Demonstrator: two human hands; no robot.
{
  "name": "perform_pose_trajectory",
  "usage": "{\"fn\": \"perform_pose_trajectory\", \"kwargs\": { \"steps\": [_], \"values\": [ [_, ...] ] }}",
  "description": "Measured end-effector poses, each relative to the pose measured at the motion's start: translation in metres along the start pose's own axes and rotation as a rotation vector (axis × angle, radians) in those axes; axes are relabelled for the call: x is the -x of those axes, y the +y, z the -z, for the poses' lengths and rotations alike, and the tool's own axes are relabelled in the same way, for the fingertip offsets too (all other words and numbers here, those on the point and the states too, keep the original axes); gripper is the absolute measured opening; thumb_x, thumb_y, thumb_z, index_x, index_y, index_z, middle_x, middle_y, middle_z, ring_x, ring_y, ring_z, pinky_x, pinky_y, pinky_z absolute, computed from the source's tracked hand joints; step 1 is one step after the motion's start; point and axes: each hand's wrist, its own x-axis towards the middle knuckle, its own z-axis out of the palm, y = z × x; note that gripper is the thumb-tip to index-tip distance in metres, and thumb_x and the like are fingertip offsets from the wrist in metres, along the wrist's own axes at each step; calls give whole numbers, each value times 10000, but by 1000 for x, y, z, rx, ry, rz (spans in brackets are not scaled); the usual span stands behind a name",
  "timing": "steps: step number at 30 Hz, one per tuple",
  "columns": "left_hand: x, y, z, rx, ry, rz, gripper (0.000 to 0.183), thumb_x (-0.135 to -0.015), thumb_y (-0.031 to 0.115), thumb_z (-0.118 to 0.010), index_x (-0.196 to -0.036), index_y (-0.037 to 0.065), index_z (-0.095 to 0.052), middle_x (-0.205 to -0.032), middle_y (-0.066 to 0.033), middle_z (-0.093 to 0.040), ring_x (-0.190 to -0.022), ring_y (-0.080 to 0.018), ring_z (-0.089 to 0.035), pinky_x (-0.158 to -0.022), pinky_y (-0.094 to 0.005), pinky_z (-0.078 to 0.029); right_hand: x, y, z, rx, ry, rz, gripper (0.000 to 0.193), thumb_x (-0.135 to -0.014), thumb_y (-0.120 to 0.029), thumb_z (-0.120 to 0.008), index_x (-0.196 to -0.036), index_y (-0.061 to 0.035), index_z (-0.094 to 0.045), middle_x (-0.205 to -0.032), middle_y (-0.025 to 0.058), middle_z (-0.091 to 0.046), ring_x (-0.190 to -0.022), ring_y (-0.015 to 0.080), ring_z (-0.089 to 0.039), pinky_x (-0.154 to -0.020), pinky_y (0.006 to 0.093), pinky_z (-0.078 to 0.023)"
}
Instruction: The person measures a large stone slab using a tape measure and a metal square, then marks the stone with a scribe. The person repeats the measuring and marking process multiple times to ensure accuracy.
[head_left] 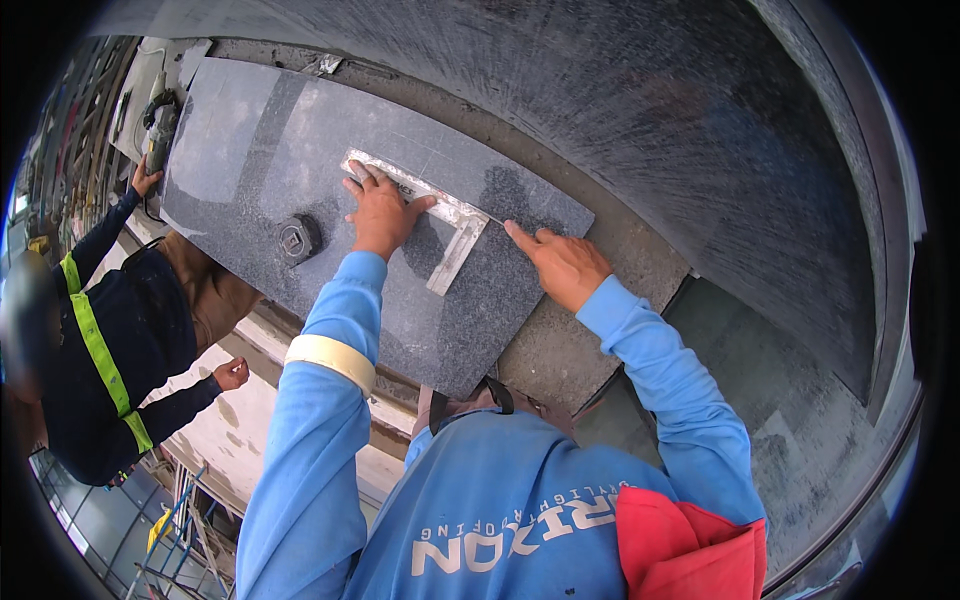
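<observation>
A dark grey speckled stone slab [330,120] lies below me, and on it rests a white-smeared metal carpenter's square [458,256]. My left hand [383,212] presses down on the square's long arm, its fingers spread and the thumb reaching along the edge. At the square's outer corner, my right hand [566,266] is closed with the index finger stretched forward. It pinches a thin pointed rod [497,218], whose tip meets the square's edge; most of the rod is hidden by the fingers. A black tape measure [298,240] sits on the slab left of my left hand.
At the left, a co-worker [130,330] in dark clothes with yellow reflective bands has one hand on an angle grinder [158,125] by the slab's end. A tall dark stone wall [640,90] rises beyond the slab. Concrete ledge [600,270] shows along the slab's right side.
</observation>
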Motion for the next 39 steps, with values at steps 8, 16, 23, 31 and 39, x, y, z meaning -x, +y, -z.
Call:
{"fn": "perform_pose_trajectory", "kwargs": {
  "steps": [8,16,23,31,39],
  "values": [
    [-1,-2,-2,-18,1,0,1272,-768,646,-812,-1577,-127,-208,-1679,-350,-39,-1537,-570,-72,-1042,-773,-390,-5,0,2,-51,-20,8,695,-960,21,-525,-1605,-200,-390,-1032,194,-612,-858,381,-656,-820,495,-568],
    [4,6,5,17,10,12,1248,-781,582,-838,-1582,-126,-194,-1699,-306,1,-1549,-542,-64,-1076,-785,-341,-96,-42,0,-91,103,51,627,-996,4,-507,-1584,-198,-424,-1081,200,-657,-959,385,-683,-853,490,-579],
    [2,2,0,2,-2,21,1257,-784,587,-831,-1582,-131,-177,-1688,-332,-23,-1537,-566,-69,-1069,-771,-367,-54,-29,10,-62,-45,-3,529,-1050,-65,-451,-1572,-153,-439,-1129,206,-681,-1032,376,-704,-899,475,-584],
    [4,6,4,3,12,6,1211,-791,560,-833,-1580,-123,-219,-1688,-334,-29,-1542,-563,-73,-1039,-782,-393,-127,-56,1,-87,143,88,663,-969,22,-519,-1587,-201,-424,-1067,196,-661,-940,392,-693,-836,496,-581],
    [7,5,-1,-4,5,36,1239,-789,594,-822,-1585,-123,-199,-1697,-315,-23,-1548,-552,-69,-1060,-779,-371,-81,-46,3,-96,9,-17,639,-985,-13,-538,-1584,-205,-424,-1102,197,-673,-994,382,-694,-873,481,-580]
  ]
}}
